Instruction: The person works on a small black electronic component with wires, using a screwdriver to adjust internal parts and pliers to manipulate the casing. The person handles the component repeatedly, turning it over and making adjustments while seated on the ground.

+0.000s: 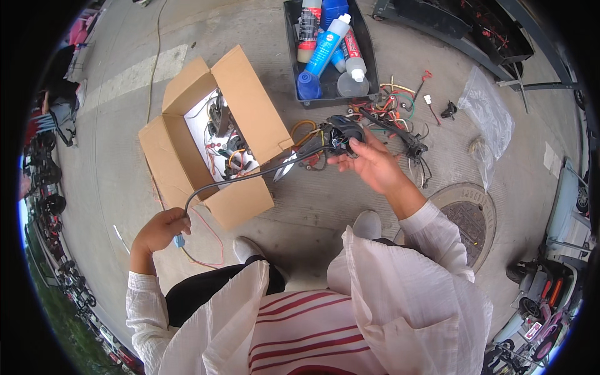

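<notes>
1. At ten o'clock, the cardboard box lies partly beneath our black cable.
2. At twelve, we see the black tray.
3. At two, the wire tangle crowds our right hand, nearer the black housing, thumb and fingers gripping it.
4. Our left hand clamps the cable, running eight towards one.

Outdoor paved yard: manhole cover, parked vehicles

White print marks the blue tube and the dark-labelled bottle; raised characters ring the manhole cover.
</notes>
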### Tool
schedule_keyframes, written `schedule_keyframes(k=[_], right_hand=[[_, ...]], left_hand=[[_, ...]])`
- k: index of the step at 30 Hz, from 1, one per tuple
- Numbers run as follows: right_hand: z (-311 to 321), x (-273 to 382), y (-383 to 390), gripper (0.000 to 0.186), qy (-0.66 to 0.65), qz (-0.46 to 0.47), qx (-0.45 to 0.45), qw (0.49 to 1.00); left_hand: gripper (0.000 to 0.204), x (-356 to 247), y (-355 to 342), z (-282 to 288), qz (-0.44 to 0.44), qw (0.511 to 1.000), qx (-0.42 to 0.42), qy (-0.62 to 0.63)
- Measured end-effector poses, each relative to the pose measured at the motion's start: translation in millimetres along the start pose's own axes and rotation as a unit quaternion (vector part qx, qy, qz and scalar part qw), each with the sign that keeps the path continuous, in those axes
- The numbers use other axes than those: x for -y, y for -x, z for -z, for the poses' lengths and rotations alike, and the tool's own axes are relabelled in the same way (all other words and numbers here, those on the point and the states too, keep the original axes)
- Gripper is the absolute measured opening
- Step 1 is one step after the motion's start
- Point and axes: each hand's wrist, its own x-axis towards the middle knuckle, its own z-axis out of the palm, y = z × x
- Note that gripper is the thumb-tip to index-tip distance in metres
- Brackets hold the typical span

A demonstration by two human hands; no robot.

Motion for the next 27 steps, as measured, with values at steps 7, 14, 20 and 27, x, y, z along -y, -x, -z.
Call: schedule_keyframes(k=[7,14,20,27], right_hand=[[-89,-3,-41,0.056,0.092,-0.039,0.189,0.977],[-166,-28,-76,0.071,0.284,0.103,0.289,0.908],[-199,-6,-95,0.073,0.588,0.311,0.248,0.704],[-199,-16,-120,0.062,0.496,0.189,0.158,0.833]], left_hand=[[0.105,-38,-11,-1,-0.176,0.983,0.01,-0.057],[0.07,-79,-33,-22,-0.264,0.819,0.164,0.482],[0.048,-71,-43,-21,-0.287,0.851,0.052,0.437],[0.028,-69,-51,0,-0.284,0.735,0.0,0.616]])
